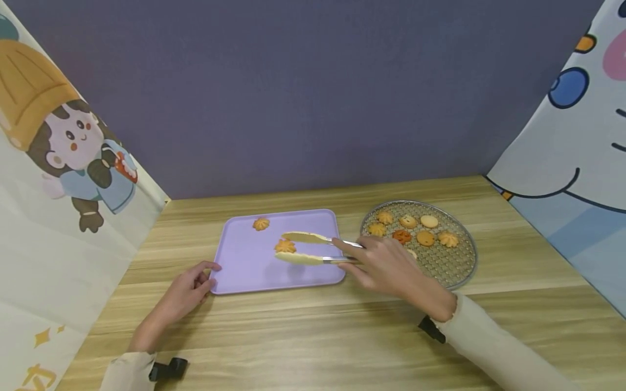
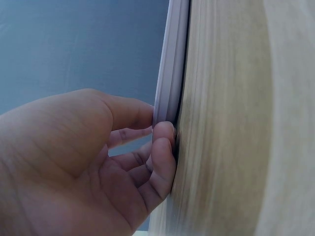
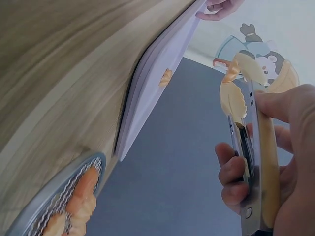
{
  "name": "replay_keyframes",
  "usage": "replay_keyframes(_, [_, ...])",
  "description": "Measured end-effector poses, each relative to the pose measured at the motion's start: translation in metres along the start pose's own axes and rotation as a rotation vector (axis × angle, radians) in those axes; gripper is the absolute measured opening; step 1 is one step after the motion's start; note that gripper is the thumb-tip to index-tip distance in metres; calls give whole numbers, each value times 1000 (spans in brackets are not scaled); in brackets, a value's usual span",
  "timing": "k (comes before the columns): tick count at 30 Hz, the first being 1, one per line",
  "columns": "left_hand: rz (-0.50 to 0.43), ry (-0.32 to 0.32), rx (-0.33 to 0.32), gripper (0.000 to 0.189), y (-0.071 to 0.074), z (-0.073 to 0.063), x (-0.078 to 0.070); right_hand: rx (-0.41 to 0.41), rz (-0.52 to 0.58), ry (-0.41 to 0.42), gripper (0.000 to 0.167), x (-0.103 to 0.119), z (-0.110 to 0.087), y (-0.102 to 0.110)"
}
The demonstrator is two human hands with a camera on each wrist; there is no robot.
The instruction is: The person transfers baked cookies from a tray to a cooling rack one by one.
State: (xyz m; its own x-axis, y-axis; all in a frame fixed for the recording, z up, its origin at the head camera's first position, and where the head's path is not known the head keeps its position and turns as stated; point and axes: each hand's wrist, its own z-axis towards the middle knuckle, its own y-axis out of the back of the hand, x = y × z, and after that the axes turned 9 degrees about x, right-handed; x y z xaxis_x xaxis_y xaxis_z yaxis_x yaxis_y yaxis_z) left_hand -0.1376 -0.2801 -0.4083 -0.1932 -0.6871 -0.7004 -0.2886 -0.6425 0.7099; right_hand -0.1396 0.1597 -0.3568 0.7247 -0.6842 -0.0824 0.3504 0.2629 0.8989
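My right hand (image 1: pixel 386 266) grips a pair of metal tongs (image 3: pixel 258 162) with cream-coloured tips. Between those tips sits a flower-shaped cookie (image 1: pixel 285 246), held over the purple tray (image 1: pixel 249 266). A second flower-shaped cookie (image 1: pixel 261 224) lies on the tray near its far edge. At the tray's near left corner, my left hand (image 1: pixel 183 290) pinches the rim with thumb and fingers, as the left wrist view shows from close by.
To the right of the tray stands a round wire-mesh rack (image 1: pixel 440 266) with a metal rim, bearing several cookies, among them a reddish one (image 1: pixel 401 236). Both lie on a wooden table (image 1: pixel 293 336). A dark panel (image 1: pixel 313 108) rises behind, with printed cartoon sheets at both sides.
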Motion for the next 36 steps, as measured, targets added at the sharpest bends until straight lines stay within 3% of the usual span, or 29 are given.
replay_keyframes(20, [10,14,0,27,-1,2,2,-83,-2,-47,43,-12,-48,22])
replay_keyframes(25, [18,4,0,27,0,2,3,-100,-37,-62,51,-17,-62,25])
replay_keyframes(36, [11,7,4,27,0,2,3,-91,-4,-166,46,-29,-90,41])
